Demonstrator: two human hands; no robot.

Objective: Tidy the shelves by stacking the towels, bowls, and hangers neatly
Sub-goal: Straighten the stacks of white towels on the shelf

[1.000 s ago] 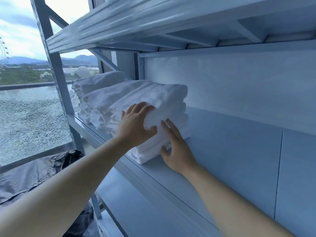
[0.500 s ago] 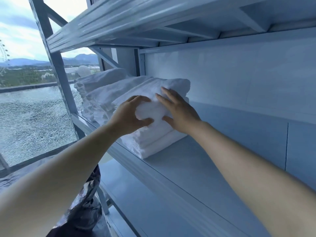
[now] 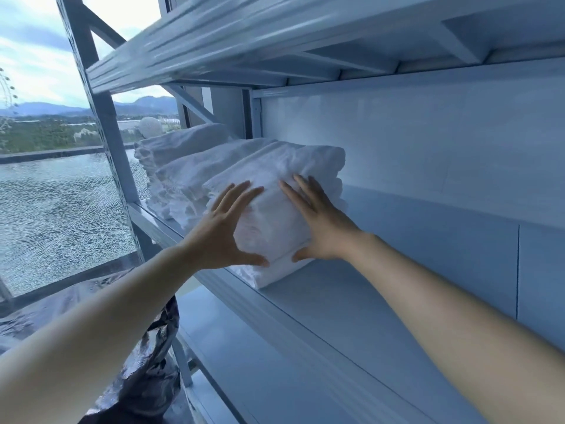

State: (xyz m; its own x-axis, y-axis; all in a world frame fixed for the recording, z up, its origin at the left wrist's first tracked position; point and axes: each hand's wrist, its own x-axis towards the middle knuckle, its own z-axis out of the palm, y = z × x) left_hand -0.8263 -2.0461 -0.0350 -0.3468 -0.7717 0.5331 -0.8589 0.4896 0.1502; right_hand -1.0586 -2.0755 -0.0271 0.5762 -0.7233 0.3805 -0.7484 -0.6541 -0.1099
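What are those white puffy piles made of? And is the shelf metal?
The white piles look like soft cotton terry towels: fuzzy, matte, crinkled at the folds, pressed by the left hand and right hand. The shelf looks like painted metal: smooth, faintly shiny, pale blue-grey, with thin ribbed edges, though paint hides what is beneath.

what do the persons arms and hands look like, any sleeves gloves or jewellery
Both are bare. The left hand and right hand wear no gloves, and no rings show on the fingers in view. The left forearm and right forearm are uncovered right to the frame edge: no sleeve, watch, bracelet or marking shows.
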